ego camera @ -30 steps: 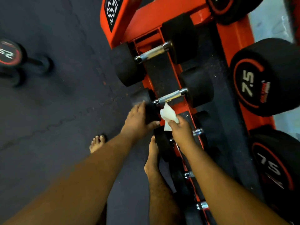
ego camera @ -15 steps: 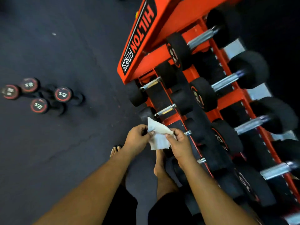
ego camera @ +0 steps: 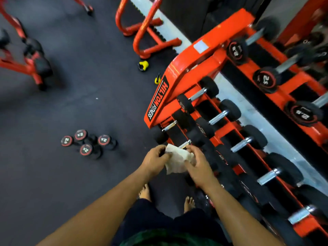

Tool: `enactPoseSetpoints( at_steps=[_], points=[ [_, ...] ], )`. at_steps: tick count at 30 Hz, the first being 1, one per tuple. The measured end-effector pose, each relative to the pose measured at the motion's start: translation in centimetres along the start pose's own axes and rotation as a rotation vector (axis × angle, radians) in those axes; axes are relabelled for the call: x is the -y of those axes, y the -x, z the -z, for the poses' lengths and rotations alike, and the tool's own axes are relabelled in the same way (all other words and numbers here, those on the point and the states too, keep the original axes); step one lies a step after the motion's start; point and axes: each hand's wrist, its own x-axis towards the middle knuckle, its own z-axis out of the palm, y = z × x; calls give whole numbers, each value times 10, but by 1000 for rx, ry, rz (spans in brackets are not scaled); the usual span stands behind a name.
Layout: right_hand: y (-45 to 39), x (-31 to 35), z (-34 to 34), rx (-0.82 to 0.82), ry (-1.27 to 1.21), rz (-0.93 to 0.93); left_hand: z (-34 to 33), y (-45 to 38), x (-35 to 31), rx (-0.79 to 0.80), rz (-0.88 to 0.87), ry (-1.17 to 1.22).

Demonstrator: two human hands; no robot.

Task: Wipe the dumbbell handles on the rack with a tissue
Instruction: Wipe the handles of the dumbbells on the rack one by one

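Both bare forearms reach forward and down from the bottom of the view, converging over the near end of the orange dumbbell rack (ego camera: 177,80).

Left hand (ego camera: 154,159): knuckles up, fingers curled inward, thumb and fingertips pinching the left edge of the white tissue (ego camera: 177,161). Wrist roughly straight, forearm angled in from lower left.

Right hand (ego camera: 198,166): back of the hand facing the camera, fingers bent and closed over the right side of the tissue, gripping it. Forearm angled in from lower right, crossing in front of the lower tier of the rack.

Tissue stretched and crumpled between the two hands, held in the air just in front of a small dumbbell's chrome handle (ego camera: 185,144) on the bottom tier; upper corner of the tissue close to that handle, contact impossible to judge from here.

Rack bearing a black label reading HILTON FITNESS (ego camera: 158,102), with rows of black dumbbells and chrome handles stepping up to the right. Right portion of the frame blurred.

Four loose dumbbells (ego camera: 87,142) marked 2.5 lying together on the dark rubber floor (ego camera: 88,86), well apart to the left of the hands. Bare feet (ego camera: 189,204) visible below the hands, beside the rack base. Orange tubular frame (ego camera: 143,29) standing at the top, a small yellow object (ego camera: 143,65) beside its foot.
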Motion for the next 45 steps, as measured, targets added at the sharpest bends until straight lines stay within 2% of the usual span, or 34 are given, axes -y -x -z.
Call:
enactPoseSetpoints(
  at_steps=[3, 5, 11, 16, 18, 20, 22, 24, 26, 33, 36, 41, 43, 45],
  points=[
    [22, 21, 11, 26, 109, 233, -11, 27, -27, -61, 13, 6],
    [29, 26, 25, -1, 199, 295, -24, 46, -38, -140, 8, -7],
    [40, 28, 86, -68, 147, 278, -55, 91, -65, -232, -102, 21],
    [47, 37, 125, 55, -43, 164, -56, 115, -80, -234, -189, -37],
    [57, 44, 124, 62, -166, 156, -56, 125, -87, -204, -150, 151],
    [69, 52, 117, 44, -311, 119, -59, 132, -87, -123, -3, 440],
    [79, 57, 109, 29, -424, 76, -64, 137, -80, -69, 123, 580],
    [88, 62, 102, 18, -440, 89, -66, 144, -73, -39, 133, 660],
    [97, 67, 98, 16, -482, 81, -62, 147, -74, -42, 72, 688],
    [111, 85, 85, 47, -554, 20, -21, 155, -76, -105, -171, 386],
    [112, 91, 75, 78, -372, 131, -3, 163, -79, -73, -219, 328],
    [112, 95, 69, -119, -121, 236, 27, 166, -85, -33, -190, 261],
    [115, 108, 72, -44, 10, 350, 36, 165, -92, 12, -163, 183],
    [118, 129, 71, 138, 42, 378, 43, 165, -103, 88, -165, 110]
  ],
)
